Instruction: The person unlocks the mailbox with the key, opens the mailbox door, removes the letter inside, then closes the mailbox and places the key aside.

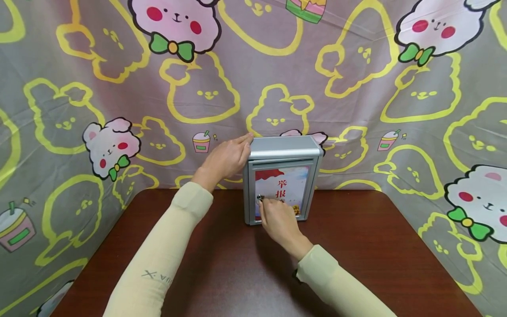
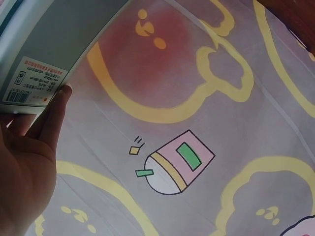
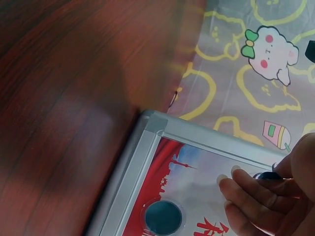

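Observation:
A grey metal box (image 1: 283,149) with a picture panel and red characters on its front stands upright on the table. My left hand (image 1: 231,156) rests on its upper left corner, fingers extended. In the left wrist view, the fingertips (image 2: 66,91) lie against the box's edge beside a white printed label (image 2: 35,81). At the left side of the front panel, my right hand (image 1: 279,220) pinches a small dark-headed key (image 3: 268,175) at the lock (image 1: 259,198). The fingers partly hide the key.
The brown wooden table (image 1: 222,273) extends around the box. A patterned cloth (image 1: 348,141) with cartoon animals hangs close behind the box and along both sides. A round teal disc (image 3: 163,218) shows on the front panel in the right wrist view.

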A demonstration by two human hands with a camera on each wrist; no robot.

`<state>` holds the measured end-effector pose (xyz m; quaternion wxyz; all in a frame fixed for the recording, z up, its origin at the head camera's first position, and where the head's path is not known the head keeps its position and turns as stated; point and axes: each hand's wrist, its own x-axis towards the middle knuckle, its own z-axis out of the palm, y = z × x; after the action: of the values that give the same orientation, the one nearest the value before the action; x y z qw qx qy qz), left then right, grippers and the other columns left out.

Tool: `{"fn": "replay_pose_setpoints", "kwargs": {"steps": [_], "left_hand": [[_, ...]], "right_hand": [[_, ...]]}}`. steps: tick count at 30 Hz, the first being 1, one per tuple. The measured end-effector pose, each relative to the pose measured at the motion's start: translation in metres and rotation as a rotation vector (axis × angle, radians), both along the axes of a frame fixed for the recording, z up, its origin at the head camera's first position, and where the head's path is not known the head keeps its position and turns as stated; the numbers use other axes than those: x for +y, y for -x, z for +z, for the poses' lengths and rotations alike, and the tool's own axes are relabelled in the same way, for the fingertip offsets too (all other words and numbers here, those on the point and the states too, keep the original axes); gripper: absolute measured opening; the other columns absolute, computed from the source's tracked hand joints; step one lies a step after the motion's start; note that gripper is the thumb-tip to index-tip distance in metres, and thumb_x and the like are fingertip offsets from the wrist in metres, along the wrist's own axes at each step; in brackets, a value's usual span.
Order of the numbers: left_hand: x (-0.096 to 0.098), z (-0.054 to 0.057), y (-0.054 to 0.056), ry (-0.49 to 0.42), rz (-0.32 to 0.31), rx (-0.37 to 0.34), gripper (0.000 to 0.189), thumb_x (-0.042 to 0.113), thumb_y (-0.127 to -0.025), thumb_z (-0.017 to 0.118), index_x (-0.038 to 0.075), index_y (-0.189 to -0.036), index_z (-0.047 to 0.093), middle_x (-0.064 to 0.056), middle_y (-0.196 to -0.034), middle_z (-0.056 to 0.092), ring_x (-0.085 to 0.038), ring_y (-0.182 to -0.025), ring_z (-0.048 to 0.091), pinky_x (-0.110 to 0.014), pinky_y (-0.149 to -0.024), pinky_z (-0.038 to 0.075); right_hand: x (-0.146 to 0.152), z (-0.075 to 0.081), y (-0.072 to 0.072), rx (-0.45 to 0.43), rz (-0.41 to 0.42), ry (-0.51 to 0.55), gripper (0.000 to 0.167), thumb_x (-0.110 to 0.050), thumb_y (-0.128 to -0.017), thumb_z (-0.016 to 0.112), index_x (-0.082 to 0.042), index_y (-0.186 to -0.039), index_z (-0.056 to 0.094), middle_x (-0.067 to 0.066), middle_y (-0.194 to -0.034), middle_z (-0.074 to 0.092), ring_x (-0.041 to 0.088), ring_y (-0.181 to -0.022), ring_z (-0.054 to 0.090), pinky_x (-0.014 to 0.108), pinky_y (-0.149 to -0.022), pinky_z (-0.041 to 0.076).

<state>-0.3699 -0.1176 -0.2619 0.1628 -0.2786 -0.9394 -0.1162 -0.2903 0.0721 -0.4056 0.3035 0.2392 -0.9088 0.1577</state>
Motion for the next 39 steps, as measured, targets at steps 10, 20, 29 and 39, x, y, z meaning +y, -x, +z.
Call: {"fn": "replay_pose_setpoints", "kwargs": {"steps": [10,20,29,39], "left_hand": [[0.001,0.0,0.0,0.008,-0.001,-0.005,0.057,0.033,-0.11,0.019,0.009,-0.159,0.038,-0.004,-0.163,0.037,-0.028,-0.145,0.043,-0.042,-0.121,0.033],[0.001,0.002,-0.001,0.015,0.008,-0.013,0.058,0.034,-0.11,0.018,0.01,-0.159,0.037,-0.003,-0.164,0.036,-0.027,-0.145,0.043,-0.042,-0.121,0.033],[0.001,0.0,-0.001,0.002,0.01,-0.013,0.058,0.034,-0.11,0.018,0.011,-0.159,0.037,-0.002,-0.164,0.035,-0.027,-0.145,0.043,-0.042,-0.121,0.033],[0.001,0.001,-0.002,-0.011,0.016,-0.021,0.057,0.035,-0.11,0.019,0.012,-0.159,0.038,-0.001,-0.164,0.035,-0.028,-0.145,0.044,-0.043,-0.12,0.033]], "right_hand": [[0.005,0.002,-0.003,-0.033,0.019,0.001,0.038,-0.02,-0.102,0.061,-0.015,-0.065,0.05,-0.004,-0.056,0.047,0.021,-0.051,0.057,0.034,-0.042,0.041],[0.01,0.005,-0.009,-0.099,0.054,0.034,0.038,-0.02,-0.103,0.061,-0.017,-0.066,0.05,-0.007,-0.056,0.043,0.014,-0.051,0.049,0.029,-0.045,0.037],[0.017,0.007,-0.013,-0.159,0.094,0.059,0.036,-0.019,-0.102,0.061,-0.019,-0.067,0.052,-0.008,-0.056,0.042,0.009,-0.054,0.045,0.027,-0.049,0.038],[0.022,0.009,-0.018,-0.2,0.12,0.086,0.036,-0.019,-0.103,0.062,-0.019,-0.068,0.053,-0.01,-0.056,0.042,0.008,-0.054,0.044,0.026,-0.051,0.039]]}}
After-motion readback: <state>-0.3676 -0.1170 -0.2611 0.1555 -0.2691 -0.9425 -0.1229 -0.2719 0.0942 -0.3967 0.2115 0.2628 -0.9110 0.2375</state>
